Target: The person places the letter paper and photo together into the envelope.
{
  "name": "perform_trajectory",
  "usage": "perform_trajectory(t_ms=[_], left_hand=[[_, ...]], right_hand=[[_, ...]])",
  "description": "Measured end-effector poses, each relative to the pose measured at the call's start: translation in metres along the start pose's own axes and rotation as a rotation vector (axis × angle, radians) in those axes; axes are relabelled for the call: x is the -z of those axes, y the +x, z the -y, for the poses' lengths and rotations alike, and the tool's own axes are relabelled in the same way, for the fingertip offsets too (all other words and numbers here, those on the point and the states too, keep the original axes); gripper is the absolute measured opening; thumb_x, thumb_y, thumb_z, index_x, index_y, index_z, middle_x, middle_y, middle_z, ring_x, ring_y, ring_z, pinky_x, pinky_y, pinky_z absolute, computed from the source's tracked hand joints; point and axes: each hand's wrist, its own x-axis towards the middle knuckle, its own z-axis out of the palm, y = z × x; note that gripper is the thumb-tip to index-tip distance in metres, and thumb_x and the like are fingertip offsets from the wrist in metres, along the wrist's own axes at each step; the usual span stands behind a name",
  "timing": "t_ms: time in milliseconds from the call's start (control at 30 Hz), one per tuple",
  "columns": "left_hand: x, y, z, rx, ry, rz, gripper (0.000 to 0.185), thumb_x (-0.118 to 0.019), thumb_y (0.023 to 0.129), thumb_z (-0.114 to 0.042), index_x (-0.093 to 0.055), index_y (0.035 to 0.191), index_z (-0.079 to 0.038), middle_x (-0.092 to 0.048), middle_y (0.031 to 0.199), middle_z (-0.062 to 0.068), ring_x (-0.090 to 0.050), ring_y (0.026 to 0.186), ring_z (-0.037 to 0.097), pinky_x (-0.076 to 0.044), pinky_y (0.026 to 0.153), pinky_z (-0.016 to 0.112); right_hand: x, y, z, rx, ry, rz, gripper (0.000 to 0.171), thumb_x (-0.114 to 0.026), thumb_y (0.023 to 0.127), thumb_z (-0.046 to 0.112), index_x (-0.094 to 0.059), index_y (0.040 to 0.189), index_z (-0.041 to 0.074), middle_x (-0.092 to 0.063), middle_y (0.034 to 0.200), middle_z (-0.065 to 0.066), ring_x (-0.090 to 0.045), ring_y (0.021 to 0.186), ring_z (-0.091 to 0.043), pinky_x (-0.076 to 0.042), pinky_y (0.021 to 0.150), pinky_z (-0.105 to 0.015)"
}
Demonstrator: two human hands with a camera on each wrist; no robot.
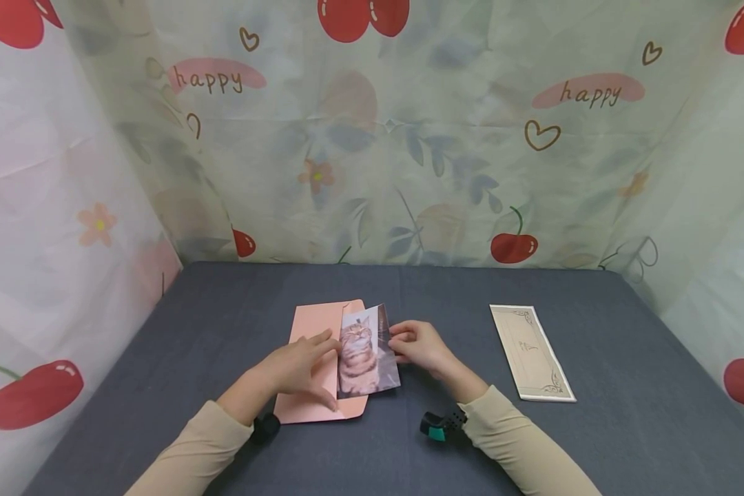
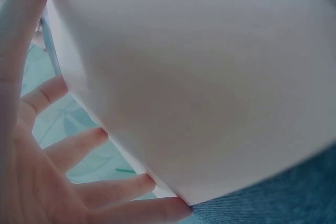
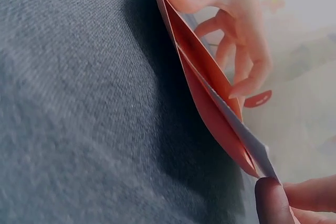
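A pink paper envelope (image 1: 315, 320) lies on the dark table, its mouth toward the right. Spread over it, my left hand (image 1: 297, 366) touches the front panel near the mouth with fingertips and thumb. In the left wrist view its fingers rest along the edge of the envelope (image 2: 184, 87). A cat picture card (image 1: 358, 355) sits at the mouth, its right part sticking out. My right hand (image 1: 426, 350) pinches the card's right edge between thumb and fingers. In the right wrist view the envelope's mouth gapes, with the card (image 3: 244, 132) seen nearly edge-on.
A cream folded paper or booklet (image 1: 530, 353) with a dark ornamental print lies to the right on the grey-blue tablecloth (image 1: 235, 303). Printed curtains (image 1: 397, 138) hang behind the table and along both sides. A black wrist device (image 1: 443, 424) is on the right wrist.
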Motion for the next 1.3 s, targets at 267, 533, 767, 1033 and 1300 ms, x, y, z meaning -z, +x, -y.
perform_trajectory(t_ms=[267,533,767,1033,1300], left_hand=[[0.0,0.001,0.0,0.014,-0.002,0.006,0.094,-0.075,0.054,-0.069,-0.045,0.133,-0.027,-0.027,0.154,0.01,-0.036,0.133,0.046,-0.038,0.099,0.06],[0.001,0.001,-0.001,0.014,0.001,0.007,0.094,-0.075,0.055,-0.068,-0.044,0.133,-0.027,-0.026,0.155,0.011,-0.035,0.133,0.047,-0.037,0.1,0.059],[0.001,0.0,-0.001,0.003,0.006,-0.004,0.093,-0.075,0.055,-0.067,-0.044,0.133,-0.026,-0.027,0.154,0.011,-0.035,0.132,0.049,-0.038,0.099,0.059],[0.001,0.0,-0.002,0.01,0.004,-0.002,0.092,-0.076,0.055,-0.066,-0.045,0.132,-0.026,-0.027,0.154,0.011,-0.036,0.132,0.048,-0.038,0.1,0.058],[0.001,0.0,-0.002,0.005,0.008,-0.004,0.089,-0.076,0.055,-0.067,-0.046,0.129,-0.027,-0.028,0.154,0.011,-0.037,0.131,0.048,-0.039,0.098,0.058]], right_hand=[[-0.008,0.0,0.002,0.01,-0.003,-0.016,0.026,-0.061,0.085,-0.001,-0.059,0.111,-0.006,-0.068,0.091,-0.019,-0.064,0.071,-0.012,-0.057,0.065,-0.032],[-0.014,0.0,0.002,0.021,-0.006,-0.016,0.027,-0.06,0.086,-0.001,-0.059,0.112,-0.006,-0.068,0.09,-0.018,-0.063,0.069,-0.011,-0.057,0.065,-0.031],[-0.017,0.0,0.0,0.048,-0.004,-0.003,0.028,-0.059,0.086,-0.002,-0.058,0.114,-0.007,-0.067,0.089,-0.018,-0.063,0.065,-0.009,-0.057,0.064,-0.031],[-0.022,-0.002,0.002,0.047,0.021,0.0,0.03,-0.059,0.086,-0.003,-0.057,0.115,-0.006,-0.067,0.09,-0.019,-0.063,0.065,-0.009,-0.057,0.063,-0.03],[-0.027,-0.002,0.004,0.04,0.046,-0.005,0.032,-0.06,0.086,-0.004,-0.057,0.117,-0.005,-0.066,0.092,-0.02,-0.063,0.066,-0.01,-0.057,0.064,-0.031]])
